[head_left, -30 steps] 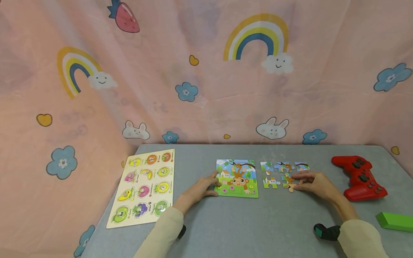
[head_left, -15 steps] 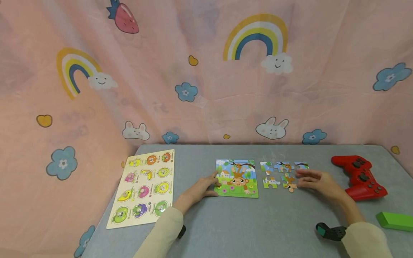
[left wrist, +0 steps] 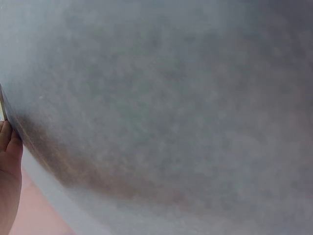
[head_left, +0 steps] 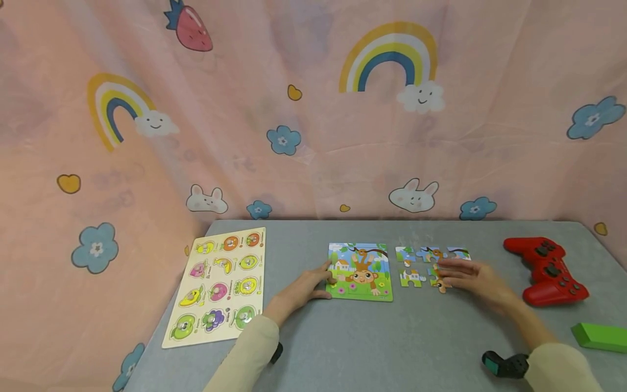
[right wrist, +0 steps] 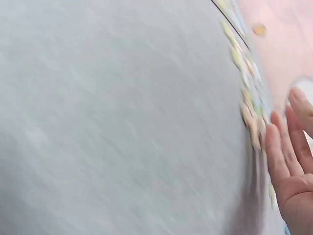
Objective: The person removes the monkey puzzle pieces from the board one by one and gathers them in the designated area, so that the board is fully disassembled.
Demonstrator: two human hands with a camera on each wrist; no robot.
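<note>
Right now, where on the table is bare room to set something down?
Free: the table between the sleeves; also between fruit board and monkey puzzle, beyond the left hand. Crowded: around the puzzle pieces, near the right hand.

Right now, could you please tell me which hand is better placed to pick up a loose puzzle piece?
Probably the right hand: it is close by the loose puzzle pieces, while the left hand rests at the left edge of the monkey board, which lies between it and them.
</note>
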